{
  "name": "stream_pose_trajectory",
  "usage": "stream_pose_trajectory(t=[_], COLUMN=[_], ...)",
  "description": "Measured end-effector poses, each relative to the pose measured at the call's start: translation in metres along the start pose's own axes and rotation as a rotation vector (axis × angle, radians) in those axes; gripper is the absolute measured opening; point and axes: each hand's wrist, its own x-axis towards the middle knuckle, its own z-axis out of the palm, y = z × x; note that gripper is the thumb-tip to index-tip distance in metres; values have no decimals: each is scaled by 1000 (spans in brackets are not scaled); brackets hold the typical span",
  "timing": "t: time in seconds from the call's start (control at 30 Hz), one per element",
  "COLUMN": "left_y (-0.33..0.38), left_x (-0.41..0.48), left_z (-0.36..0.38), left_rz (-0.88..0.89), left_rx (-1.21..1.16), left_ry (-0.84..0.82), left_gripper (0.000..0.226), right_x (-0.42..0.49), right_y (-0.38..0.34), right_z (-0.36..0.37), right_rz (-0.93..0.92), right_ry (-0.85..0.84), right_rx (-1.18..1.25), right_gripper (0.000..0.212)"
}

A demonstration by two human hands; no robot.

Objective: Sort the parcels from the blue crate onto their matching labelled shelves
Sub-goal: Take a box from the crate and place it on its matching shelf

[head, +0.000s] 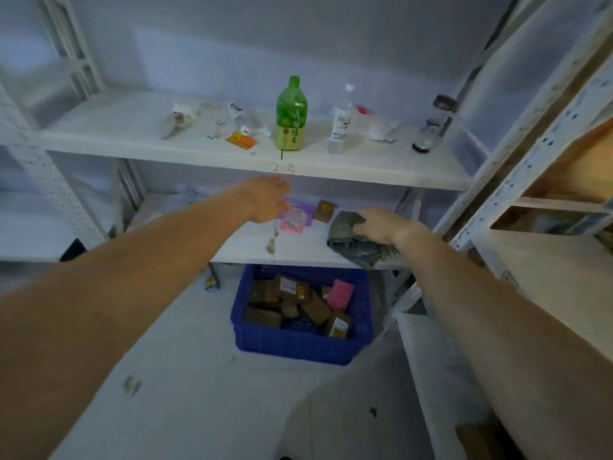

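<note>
The right hand (pixel 378 225) is curled over the top of a crumpled dark grey plastic mailer bag (pixel 351 240) and grips it. The bag lies at the front right of the white lower shelf (pixel 298 250), its lower end hanging a little over the edge. The left hand (pixel 267 202) reaches in beneath the white upper shelf (pixel 126 127) with its fingers stretched forward and nothing in them. Its fingertips are blurred and lie at the edge of a pink flat packet (pixel 293 220) that rests on a purple flat packet (pixel 306 210) further back on the lower shelf; whether they touch it cannot be told. Just right of these packets, between them and the grey bag, stands a small brown cardboard box (pixel 324 210). On the floor below the lower shelf sits the blue plastic crate (pixel 298 346), holding a jumble of brown cardboard parcels (pixel 265 317) and one pink parcel (pixel 340 293) near its right wall. The upper shelf carries a tall green plastic bottle (pixel 292 114) near the middle, a small orange and yellow box (pixel 242 140) to its left, a white tube (pixel 340 126) to its right and a clear jar with a dark lid (pixel 428 134) further right. Some handwritten marks (pixel 283 167) on the front edge of that shelf are too faint to read.
</note>
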Motion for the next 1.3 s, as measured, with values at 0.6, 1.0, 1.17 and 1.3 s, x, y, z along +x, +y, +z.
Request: stream_pose_trajectory(t=[0.6, 1.0, 1.17, 1.3], left_y=[-11, 83, 161, 216], left_x=[177, 319, 387, 420], left_z=[267, 539, 662, 745], left_rz=[45, 97, -63, -317], left_rx=[-191, -450, -779, -1186], left_ry=[-469, -709, -759, -733], left_gripper=[58, 62, 68, 82], right_x=[196, 312, 369, 411], right_y=[93, 223, 280, 310], right_z=[215, 446, 554, 640], right_rz=[135, 425, 560, 704], right_ry=[-512, -545, -366, -511], right_rx=[205, 397, 688, 738], right_gripper=[41, 52, 50, 32])
